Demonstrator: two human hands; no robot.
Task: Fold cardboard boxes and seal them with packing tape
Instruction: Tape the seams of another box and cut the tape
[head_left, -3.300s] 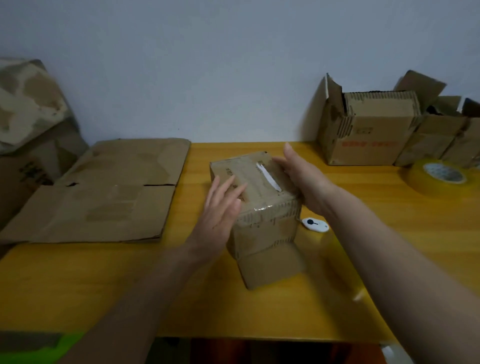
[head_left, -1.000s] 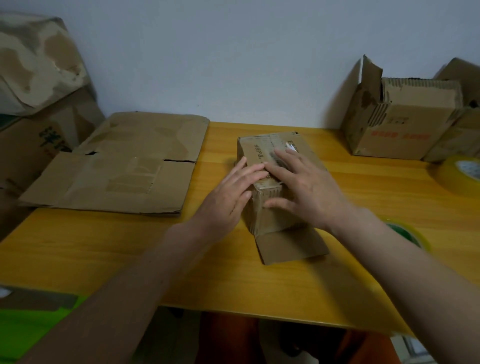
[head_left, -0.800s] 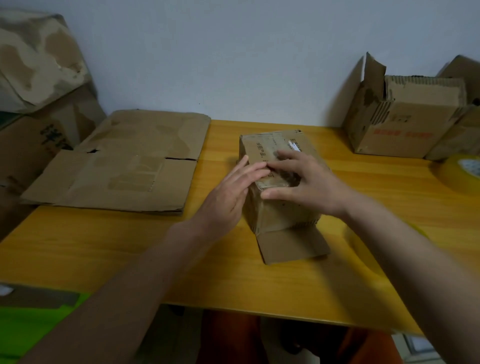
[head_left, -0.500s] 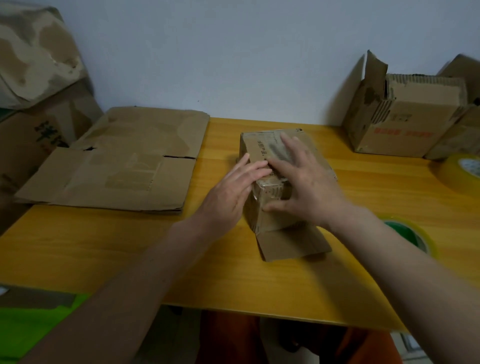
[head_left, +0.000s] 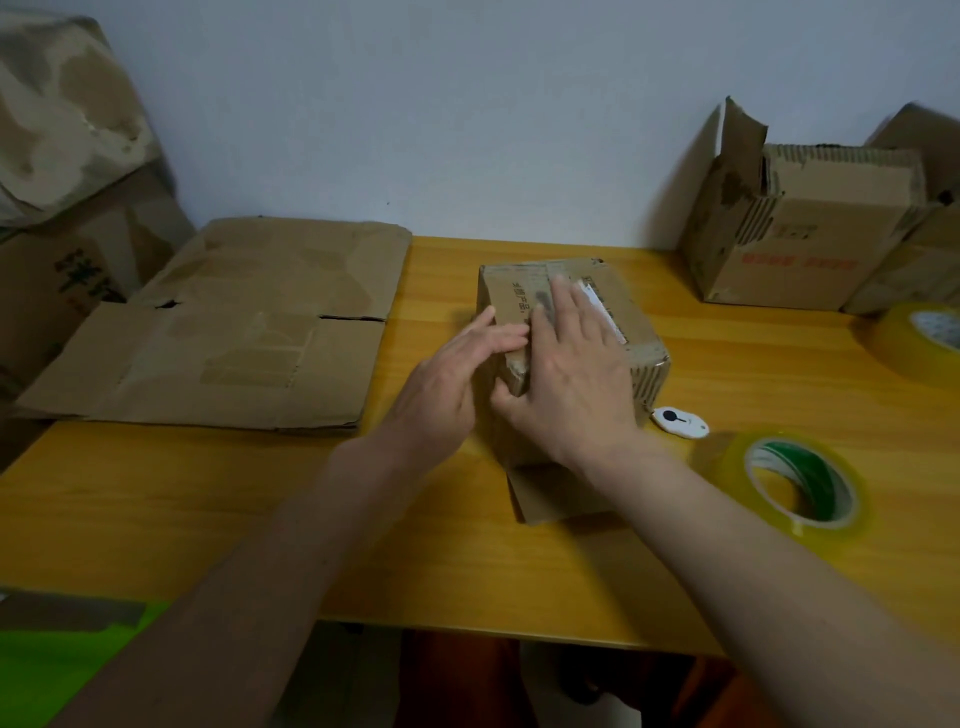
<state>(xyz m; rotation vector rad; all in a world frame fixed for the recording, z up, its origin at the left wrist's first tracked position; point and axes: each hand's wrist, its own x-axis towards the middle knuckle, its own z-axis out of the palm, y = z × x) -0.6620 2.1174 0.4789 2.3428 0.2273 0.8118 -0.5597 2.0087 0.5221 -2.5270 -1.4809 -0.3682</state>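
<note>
A small brown cardboard box (head_left: 636, 327) stands in the middle of the yellow table (head_left: 208, 509), its top closed and glossy with clear tape. One loose flap lies flat on the table at its near side. My right hand (head_left: 569, 374) lies flat on the box top with straight fingers, thumb down the near face. My left hand (head_left: 452, 379) presses its straight fingers against the box's left side. A roll of clear tape with a green core (head_left: 802, 486) lies to the right of the box. A second yellowish tape roll (head_left: 919, 338) sits at the far right.
A white box cutter (head_left: 680, 422) lies just right of the box. Flattened cardboard (head_left: 234, 332) covers the table's left part. Open folded boxes (head_left: 800, 228) stand against the wall at back right. Stacked cartons (head_left: 62, 182) rise at the left edge.
My right hand has slid along the box top, smoothing the tape, and now lies flatter toward the far end. The left hand stays pressed on the box's left side.
</note>
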